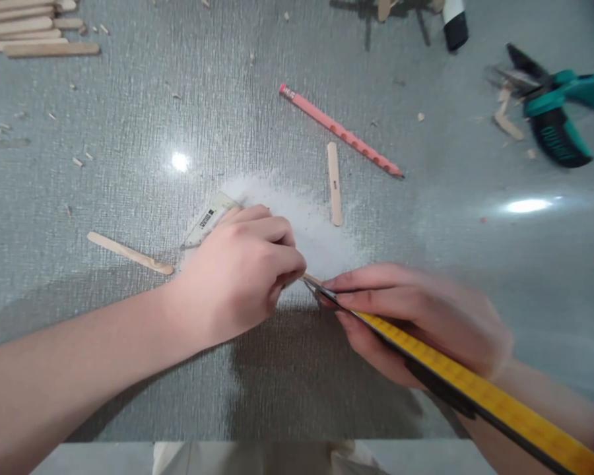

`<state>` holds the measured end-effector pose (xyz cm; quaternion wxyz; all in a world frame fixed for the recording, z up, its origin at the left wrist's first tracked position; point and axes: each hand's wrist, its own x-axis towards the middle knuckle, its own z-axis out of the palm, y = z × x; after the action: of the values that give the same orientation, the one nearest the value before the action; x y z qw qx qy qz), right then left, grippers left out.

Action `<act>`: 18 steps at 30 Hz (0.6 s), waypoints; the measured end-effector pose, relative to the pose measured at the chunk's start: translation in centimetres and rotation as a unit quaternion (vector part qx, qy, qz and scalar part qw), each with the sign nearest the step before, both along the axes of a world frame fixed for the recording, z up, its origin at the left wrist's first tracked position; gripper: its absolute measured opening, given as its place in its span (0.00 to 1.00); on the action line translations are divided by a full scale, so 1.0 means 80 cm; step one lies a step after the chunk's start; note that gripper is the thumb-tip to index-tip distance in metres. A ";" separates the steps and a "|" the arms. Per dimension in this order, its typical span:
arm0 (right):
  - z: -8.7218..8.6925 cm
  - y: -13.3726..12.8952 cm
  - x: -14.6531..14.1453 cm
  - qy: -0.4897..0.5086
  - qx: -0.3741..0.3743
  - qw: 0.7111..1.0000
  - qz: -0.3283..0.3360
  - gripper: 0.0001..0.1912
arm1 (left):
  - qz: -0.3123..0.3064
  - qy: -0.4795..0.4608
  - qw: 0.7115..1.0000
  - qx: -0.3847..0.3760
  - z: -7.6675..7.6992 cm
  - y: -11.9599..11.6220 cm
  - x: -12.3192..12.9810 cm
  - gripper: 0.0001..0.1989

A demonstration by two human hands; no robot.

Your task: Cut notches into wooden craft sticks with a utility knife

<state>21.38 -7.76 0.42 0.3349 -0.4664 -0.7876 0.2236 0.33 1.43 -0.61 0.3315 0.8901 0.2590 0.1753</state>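
Observation:
In the middle of the table, my left hand [242, 264] is closed around a wooden craft stick [311, 278], whose end pokes out past the fingers. My right hand [406, 316] grips a yellow and black utility knife [416, 349] near its front. The knife's narrow blade [319, 286] lies against the stick's end, close to my left fingertips. Most of the stick is hidden by my left hand. A clear set square [210, 219] shows beside my left knuckles. White powder [301, 231] is spread on the table around the left hand.
A pink pencil [346, 135] and a short marked craft stick [334, 185] lie beyond my hands. Another craft stick [129, 252] rests at left. Stacked sticks [34, 30] sit at the far left; teal-handled pliers [557, 105] lie at the far right. Wood scraps are scattered about.

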 end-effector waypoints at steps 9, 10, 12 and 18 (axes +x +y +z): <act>0.001 0.000 0.001 -0.014 0.011 1.000 -0.004 0.13 | 0.000 0.007 1.000 0.001 -0.002 0.000 0.001 0.12; 0.001 0.000 0.000 -0.012 0.010 1.000 -0.004 0.13 | -0.001 0.006 1.000 0.001 -0.002 0.000 0.001 0.12; 0.002 0.001 -0.001 -0.012 0.012 1.000 0.003 0.13 | -0.002 0.006 1.000 0.001 -0.001 0.000 0.001 0.12; -0.002 -0.006 -0.001 -0.018 -0.006 1.000 -0.023 0.08 | -0.005 0.011 1.000 -0.003 0.000 0.001 0.000 0.11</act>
<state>21.27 -8.26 0.27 0.3231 -0.4898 -0.7814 0.2122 0.35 1.49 -0.61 0.3318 0.8924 0.2588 0.1631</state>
